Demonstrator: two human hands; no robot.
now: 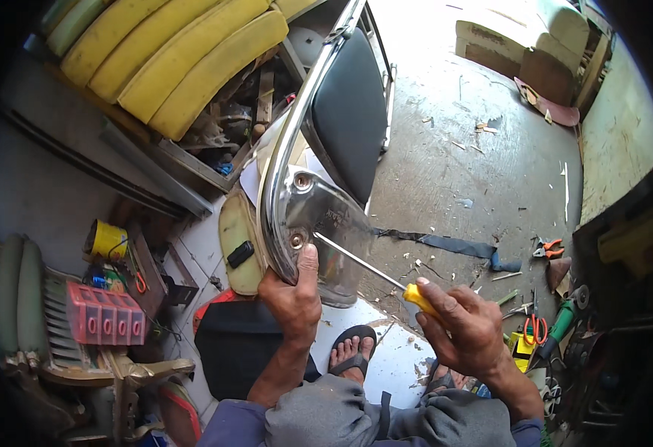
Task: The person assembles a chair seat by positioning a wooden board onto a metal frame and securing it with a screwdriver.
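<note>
A folding chair with a chrome tube frame and a black padded panel stands tilted before me. At its near end is a greyish, see-through plastic plate, with a round screw fitting above and another screw fitting below. My left hand grips the frame's lower corner, its thumb pressed on the plate just under the lower fitting. In my right hand is a screwdriver with a yellow handle. Its shaft points left, and the tip reaches the plate just right of the lower fitting.
Yellow cushions are stacked at the upper left. A red drawer box sits at the left. Pliers, orange-handled scissors and a green angle grinder lie at the right. A dark strap and scraps litter the floor.
</note>
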